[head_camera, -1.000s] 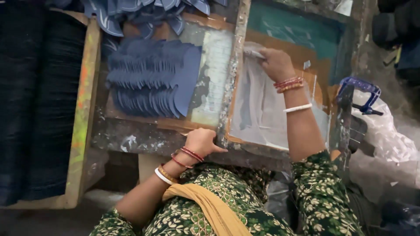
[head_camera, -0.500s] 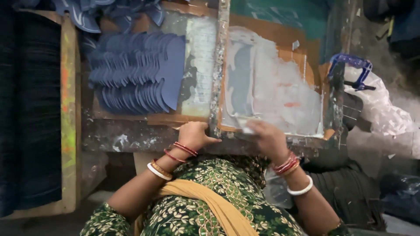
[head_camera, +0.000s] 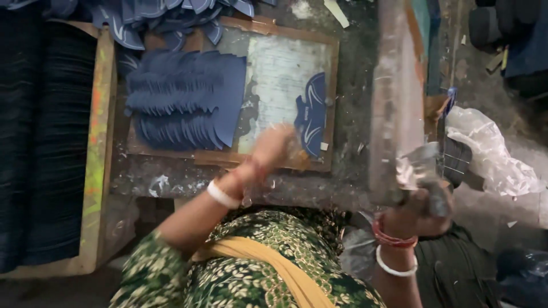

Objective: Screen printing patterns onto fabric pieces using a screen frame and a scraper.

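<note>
Grey, paint-spattered counter (head_camera: pixel 171 177) across the middle, carrying a flat wooden-edged board (head_camera: pixel 285 63) with a pale, smeared face. At far left, tall dark stacks (head_camera: pixel 40 142) behind a stained wooden upright (head_camera: pixel 100 142). On the left part of the board, a fanned pile of dark blue cut pieces (head_camera: pixel 182 102), overlapping and spreading leftward; more loose blue pieces (head_camera: pixel 171 17) heaped beyond the far edge. At right, a printing screen frame (head_camera: pixel 394 102) tipped up on edge, long side running away from the body. Crumpled clear plastic (head_camera: pixel 491 151) on the floor beyond it. On the right part of the board, one dark blue curved piece with white printed lines (head_camera: pixel 313 114), lying flat, long axis running near to far, narrow upper end pointing away from the body. Left hand (head_camera: pixel 274 145) blurred, just beside and reaching at that piece's near end; fingers apart or together, cannot tell. Right hand (head_camera: pixel 422 208) clamped around the near bottom corner of the frame, bangles at the wrist.
</note>
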